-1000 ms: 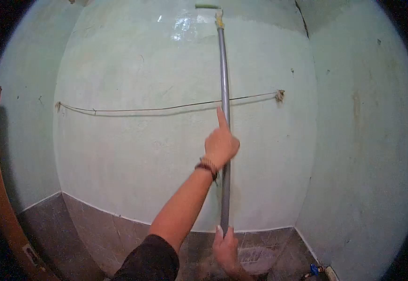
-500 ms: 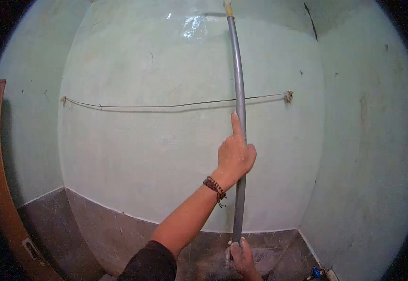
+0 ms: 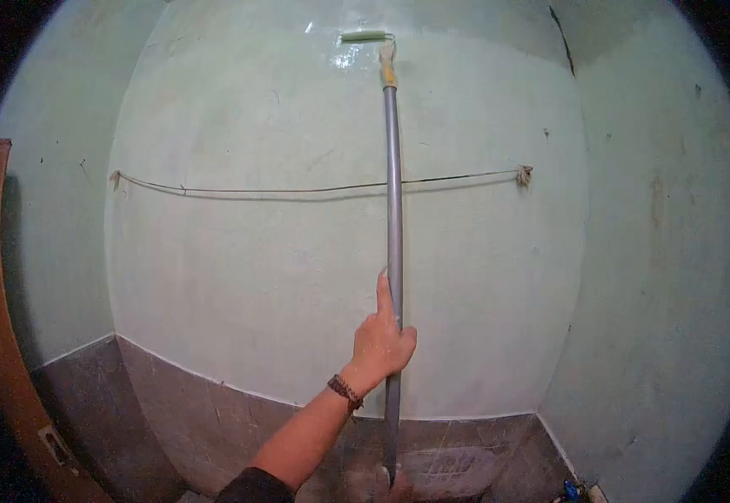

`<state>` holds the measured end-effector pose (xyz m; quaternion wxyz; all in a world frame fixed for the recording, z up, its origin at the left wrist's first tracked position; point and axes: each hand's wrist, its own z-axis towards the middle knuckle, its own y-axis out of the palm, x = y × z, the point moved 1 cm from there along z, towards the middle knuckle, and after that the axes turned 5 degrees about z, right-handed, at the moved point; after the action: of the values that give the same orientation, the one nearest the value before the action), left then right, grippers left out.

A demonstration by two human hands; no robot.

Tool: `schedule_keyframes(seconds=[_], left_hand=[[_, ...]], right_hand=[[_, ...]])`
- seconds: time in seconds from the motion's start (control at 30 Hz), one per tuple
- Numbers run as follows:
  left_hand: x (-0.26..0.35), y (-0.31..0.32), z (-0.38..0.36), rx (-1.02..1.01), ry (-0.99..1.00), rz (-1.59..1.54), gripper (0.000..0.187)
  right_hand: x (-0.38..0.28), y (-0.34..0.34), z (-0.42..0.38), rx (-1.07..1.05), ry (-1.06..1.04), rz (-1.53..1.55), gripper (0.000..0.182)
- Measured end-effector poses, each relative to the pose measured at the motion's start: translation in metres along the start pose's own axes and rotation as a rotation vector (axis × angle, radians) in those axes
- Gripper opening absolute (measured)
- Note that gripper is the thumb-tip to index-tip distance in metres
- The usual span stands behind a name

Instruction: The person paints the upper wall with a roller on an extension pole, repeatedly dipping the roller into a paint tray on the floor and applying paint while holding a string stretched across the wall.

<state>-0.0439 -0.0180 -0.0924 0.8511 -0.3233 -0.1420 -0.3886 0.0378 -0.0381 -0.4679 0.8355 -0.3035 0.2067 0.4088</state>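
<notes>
Left hand (image 3: 381, 345) wrapped round grey pole (image 3: 393, 142), index finger stretched up along it. Right hand (image 3: 402, 484) lower, partly blurred at bottom of view, closed round pole's lower end. Pole upright, running above and below left hand. Paint roller (image 3: 365, 37) at pole's top, well above 2 hands, before green wall (image 3: 247, 268); contact hard to tell.

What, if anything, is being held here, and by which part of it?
A grey pole topped by a roller: the left hand grips it partway down, the right hand, blurred, near its bottom end.
</notes>
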Motion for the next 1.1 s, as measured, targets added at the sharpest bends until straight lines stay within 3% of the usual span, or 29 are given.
schedule_keyframes(seconds=[0.03, 0.07, 0.17, 0.23, 0.27, 0.33, 0.37, 0.43, 0.53, 0.57, 0.63, 0.77, 0.83, 0.87, 0.93, 0.97, 1.03, 1.07, 1.1], left_hand=[[0.000, 0.000, 0.002, -0.003, -0.002, -0.004, 0.090], [0.001, -0.002, 0.009, 0.042, 0.018, 0.011, 0.089], [0.017, -0.015, 0.030, 0.109, 0.059, 0.008, 0.084], [0.028, -0.020, 0.038, 0.125, 0.085, -0.007, 0.081], [0.031, -0.019, 0.039, 0.126, 0.117, -0.001, 0.072], [0.033, -0.019, 0.054, 0.125, 0.158, 0.009, 0.066], [0.026, -0.026, 0.071, 0.249, 0.215, 0.091, 0.060], [0.005, -0.033, 0.117, 0.619, 0.381, 0.340, 0.052], [-0.015, -0.066, 0.158, 0.555, 0.235, 0.761, 0.056], [-0.024, -0.075, 0.164, 0.549, 0.240, 0.758, 0.056], [-0.040, -0.084, 0.168, 0.433, 0.220, 0.874, 0.059], [-0.052, -0.093, 0.163, 0.241, 0.174, 0.963, 0.056], [-0.061, -0.091, 0.166, 0.160, 0.181, 1.054, 0.060], [-0.064, -0.090, 0.168, 0.159, 0.179, 1.052, 0.060], [-0.067, -0.090, 0.173, 0.246, 0.211, 1.006, 0.066], [-0.069, -0.091, 0.175, 0.245, 0.208, 1.002, 0.066], [-0.072, -0.094, 0.177, 0.351, 0.232, 0.947, 0.070], [-0.075, -0.093, 0.179, 0.336, 0.219, 0.946, 0.070], [-0.076, -0.092, 0.181, 0.327, 0.203, 0.965, 0.073]], right_hand=[[0.028, 0.016, -0.019, 0.046, -0.232, -0.210, 0.049], [0.007, 0.002, -0.009, 0.041, -0.231, -0.215, 0.049], [-0.107, -0.075, 0.058, 0.172, -0.130, -0.057, 0.050], [-0.129, -0.096, 0.070, -0.035, 0.205, 0.286, 0.045], [-0.122, -0.095, 0.067, -0.027, 0.204, 0.287, 0.045], [-0.103, -0.092, 0.063, 0.347, -0.122, 0.195, 0.038], [-0.092, -0.097, 0.062, 0.355, -0.125, 0.193, 0.038], [-0.073, -0.113, 0.069, 0.122, -0.006, 0.207, 0.033], [-0.113, -0.144, 0.082, 0.081, 0.067, 0.376, 0.030], [-0.111, -0.141, 0.082, 0.087, 0.073, 0.375, 0.030], [-0.108, -0.132, 0.078, 0.394, -0.191, 0.216, 0.029], [-0.117, -0.129, 0.071, 0.502, -0.058, 0.290, 0.028], [-0.118, -0.144, 0.071, 0.133, 0.229, 0.476, 0.029], [-0.111, -0.140, 0.070, 0.131, 0.229, 0.473, 0.029], [-0.091, -0.127, 0.071, 0.230, 0.023, 0.335, 0.030], [-0.082, -0.123, 0.079, 0.227, 0.023, 0.330, 0.030], [-0.078, -0.123, 0.087, 0.587, -0.660, -0.238, 0.031], [-0.076, -0.120, 0.081, 0.565, -0.655, -0.233, 0.028], [-0.079, -0.120, 0.080, 0.433, -0.444, -0.033, 0.026]])
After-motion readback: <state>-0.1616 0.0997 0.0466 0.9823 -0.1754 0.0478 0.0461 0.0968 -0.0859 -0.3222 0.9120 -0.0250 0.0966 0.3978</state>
